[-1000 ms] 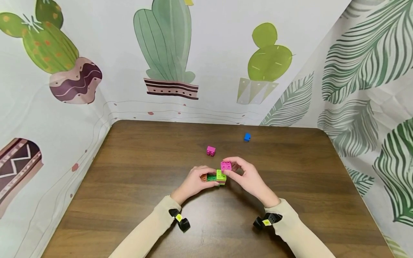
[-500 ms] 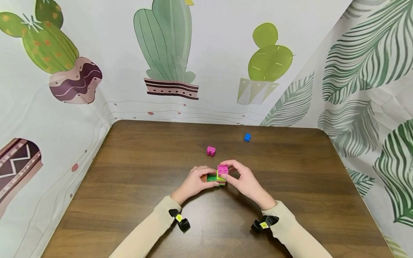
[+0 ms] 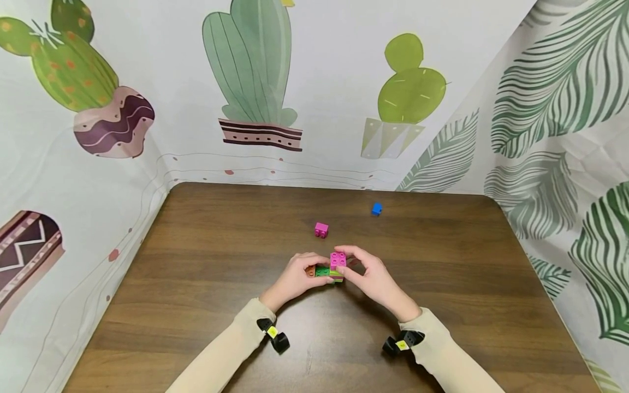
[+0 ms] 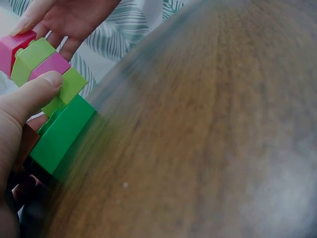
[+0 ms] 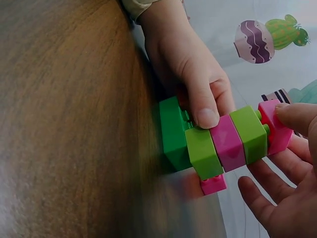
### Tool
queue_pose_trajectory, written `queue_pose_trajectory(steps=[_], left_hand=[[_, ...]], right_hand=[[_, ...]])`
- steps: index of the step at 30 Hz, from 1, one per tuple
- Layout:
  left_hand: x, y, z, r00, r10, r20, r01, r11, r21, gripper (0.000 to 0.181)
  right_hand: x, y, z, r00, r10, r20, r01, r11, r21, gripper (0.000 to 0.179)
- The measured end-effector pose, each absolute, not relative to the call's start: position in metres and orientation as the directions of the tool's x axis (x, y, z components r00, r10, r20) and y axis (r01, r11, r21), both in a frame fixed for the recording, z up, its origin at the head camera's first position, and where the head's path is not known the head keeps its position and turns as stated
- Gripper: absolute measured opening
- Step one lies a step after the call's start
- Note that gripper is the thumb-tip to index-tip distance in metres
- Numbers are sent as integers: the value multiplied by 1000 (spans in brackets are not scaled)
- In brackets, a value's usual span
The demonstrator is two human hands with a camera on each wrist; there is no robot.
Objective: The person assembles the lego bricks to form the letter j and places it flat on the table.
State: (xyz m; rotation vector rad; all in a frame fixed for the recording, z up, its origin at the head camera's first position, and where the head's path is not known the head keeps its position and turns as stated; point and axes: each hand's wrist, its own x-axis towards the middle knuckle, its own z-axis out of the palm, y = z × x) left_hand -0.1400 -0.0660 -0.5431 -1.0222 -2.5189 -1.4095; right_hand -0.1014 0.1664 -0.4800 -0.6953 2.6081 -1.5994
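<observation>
My left hand (image 3: 300,275) pinches a stack of toy building bricks near the table's middle. A green brick (image 5: 173,134) forms its base, with a lower lime brick (image 5: 204,153), a pink middle brick (image 5: 229,144) and an upper lime brick (image 5: 249,134) above. Beside the stack, an orange-brown brick (image 3: 310,271) is partly covered by the left fingers. My right hand (image 3: 374,279) pinches another pink brick (image 3: 338,260) over the top. In the right wrist view this brick sits slightly tilted at the upper lime brick's studs, some of which still show.
A loose pink brick (image 3: 321,230) lies beyond the hands on the brown wooden table (image 3: 221,245). Farther back and to the right is a blue brick (image 3: 377,209). A printed cloth (image 3: 334,82) hangs behind the table.
My right hand has moved left and slightly down, bringing its pink brick from the stack's upper right to over the top lime brick. The left hand keeps its place.
</observation>
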Motion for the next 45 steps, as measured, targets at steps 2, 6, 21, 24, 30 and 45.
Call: queue_pose_trajectory(steps=[2,6,21,24,30,45], left_hand=[[-140,-66,-543,-774,512,374,586,353,729,35],[-140,-65,-543,-770,514,377,590,348,729,35],[-140,-62,-541,-747,517,417,619,313,720,37],[-140,-62,-540,-752,520,406,611,317,726,36],[-140,-64,-539,-754,522,398,608,325,724,35],[-139,-65,-540,-784,504,362,570,353,742,36]], right_hand=[[-100,167,-479,-902,-369,226,-372,396,-839,39],[-99,168,-478,-892,-376,253,-407,420,-811,38],[-99,174,-483,-858,-415,303,-483,453,-749,38],[-100,174,-484,-856,-418,305,-486,448,-750,38],[-100,173,-485,-855,-419,306,-489,452,-746,38],[-98,172,-483,-808,-459,369,-586,561,-585,39]])
